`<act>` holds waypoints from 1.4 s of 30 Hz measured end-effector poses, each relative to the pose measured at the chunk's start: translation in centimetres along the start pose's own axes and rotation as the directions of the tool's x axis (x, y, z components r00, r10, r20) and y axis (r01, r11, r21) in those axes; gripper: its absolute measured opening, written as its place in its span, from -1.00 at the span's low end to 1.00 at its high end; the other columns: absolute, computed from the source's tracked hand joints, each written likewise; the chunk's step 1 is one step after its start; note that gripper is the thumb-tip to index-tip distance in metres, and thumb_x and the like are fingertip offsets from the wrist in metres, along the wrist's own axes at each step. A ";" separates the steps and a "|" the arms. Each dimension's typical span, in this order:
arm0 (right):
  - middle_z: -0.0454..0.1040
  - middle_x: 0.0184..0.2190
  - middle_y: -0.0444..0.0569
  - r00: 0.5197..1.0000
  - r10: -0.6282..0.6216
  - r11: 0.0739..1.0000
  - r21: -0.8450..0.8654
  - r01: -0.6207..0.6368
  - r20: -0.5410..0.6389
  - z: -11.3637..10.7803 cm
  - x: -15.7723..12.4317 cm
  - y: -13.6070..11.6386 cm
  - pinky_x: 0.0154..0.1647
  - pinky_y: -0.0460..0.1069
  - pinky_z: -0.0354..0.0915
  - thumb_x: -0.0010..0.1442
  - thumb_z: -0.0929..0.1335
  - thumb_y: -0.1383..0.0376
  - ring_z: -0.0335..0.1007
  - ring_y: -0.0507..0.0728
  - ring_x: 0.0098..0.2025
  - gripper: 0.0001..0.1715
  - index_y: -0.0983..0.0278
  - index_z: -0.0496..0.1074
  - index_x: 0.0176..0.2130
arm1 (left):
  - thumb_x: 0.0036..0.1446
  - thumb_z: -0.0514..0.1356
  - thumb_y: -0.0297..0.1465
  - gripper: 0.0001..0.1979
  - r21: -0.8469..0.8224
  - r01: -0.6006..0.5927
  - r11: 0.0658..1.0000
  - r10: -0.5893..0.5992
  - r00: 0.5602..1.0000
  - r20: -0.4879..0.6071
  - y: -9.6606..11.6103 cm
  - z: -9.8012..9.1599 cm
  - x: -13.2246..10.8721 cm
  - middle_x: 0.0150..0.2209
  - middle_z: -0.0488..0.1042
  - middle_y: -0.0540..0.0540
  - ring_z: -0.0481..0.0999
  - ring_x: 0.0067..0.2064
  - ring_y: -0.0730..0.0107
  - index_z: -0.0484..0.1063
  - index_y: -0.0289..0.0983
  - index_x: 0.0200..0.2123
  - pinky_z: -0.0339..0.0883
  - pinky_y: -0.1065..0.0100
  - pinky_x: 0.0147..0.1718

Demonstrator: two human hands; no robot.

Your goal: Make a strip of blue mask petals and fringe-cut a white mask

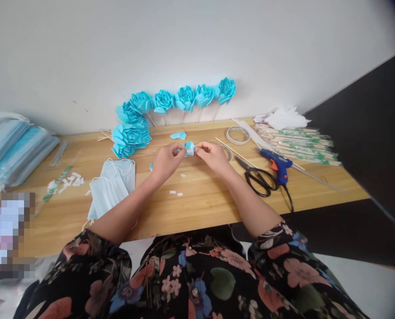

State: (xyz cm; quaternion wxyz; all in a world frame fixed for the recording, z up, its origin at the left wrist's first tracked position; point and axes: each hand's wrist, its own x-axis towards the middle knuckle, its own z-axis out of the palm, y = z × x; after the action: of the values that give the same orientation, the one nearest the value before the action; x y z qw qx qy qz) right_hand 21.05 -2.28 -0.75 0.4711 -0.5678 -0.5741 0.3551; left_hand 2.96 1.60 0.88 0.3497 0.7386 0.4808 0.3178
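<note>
A small piece of light-blue fabric (189,148) is stretched between my two hands above the middle of the table. My left hand (168,160) pinches its left edge, and my right hand (213,156) pinches its right edge. Just behind them lies another blue piece (178,135). A further bit of blue fabric (151,167) peeks out beside my left wrist. Partly hidden by my right hand is a roll of tape (229,153). Tiny white scraps (173,192) are scattered on the wood in front of my hands.
Blue flowers on sticks (185,98) lean against the wall. Face masks (109,190) lie left, near a packaged mask stack (16,150). To the right are scissors (257,177), a blue glue gun (277,164), a tape roll (237,135) and wrapped wooden sticks (303,144).
</note>
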 end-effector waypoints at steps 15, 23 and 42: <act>0.36 -0.62 -0.22 0.965 0.245 0.900 0.350 -0.261 0.088 -0.6 -0.2 -1.0 -0.61 -0.14 0.10 -0.03 0.46 0.06 0.17 -0.08 -0.60 -0.66 0.25 0.40 -0.50 | 0.22 0.27 -0.20 -0.78 -0.696 0.706 0.127 -0.179 0.707 0.684 1.6 2.8 -3.4 -0.62 0.28 0.10 0.18 -0.64 0.57 0.44 -0.24 -0.25 0.07 0.48 -0.59; 0.37 -0.62 -0.22 0.961 0.252 0.901 0.335 -0.277 0.117 -0.4 -0.3 -0.9 -0.62 -0.14 0.08 -0.02 0.48 0.04 0.17 -0.08 -0.61 -0.65 0.26 0.44 -0.46 | 0.22 0.29 -0.39 -0.75 -0.848 0.529 -0.019 -0.317 0.801 0.507 1.8 3.0 -2.9 -0.65 0.23 0.15 0.19 -0.62 0.59 0.27 -0.25 -0.43 0.08 0.48 -0.57; 0.55 -0.44 -0.10 0.987 -0.158 0.950 -0.279 0.141 -0.038 1.0 -1.5 -1.7 -0.36 -0.03 0.25 0.20 0.37 0.21 0.36 0.06 -0.44 -0.85 0.20 0.53 -0.34 | 0.19 0.31 -0.44 -0.66 -0.901 0.378 0.214 -0.422 0.867 0.264 0.8 3.2 -2.9 -0.64 0.25 0.15 0.22 -0.61 0.62 0.20 -0.25 -0.51 0.11 0.50 -0.55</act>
State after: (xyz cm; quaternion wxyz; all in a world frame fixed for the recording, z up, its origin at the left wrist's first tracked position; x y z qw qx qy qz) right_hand 19.46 -3.84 0.31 0.4301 -0.5932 -0.6448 0.2178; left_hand 4.95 -2.06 -0.62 0.7671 0.2455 0.3892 0.4470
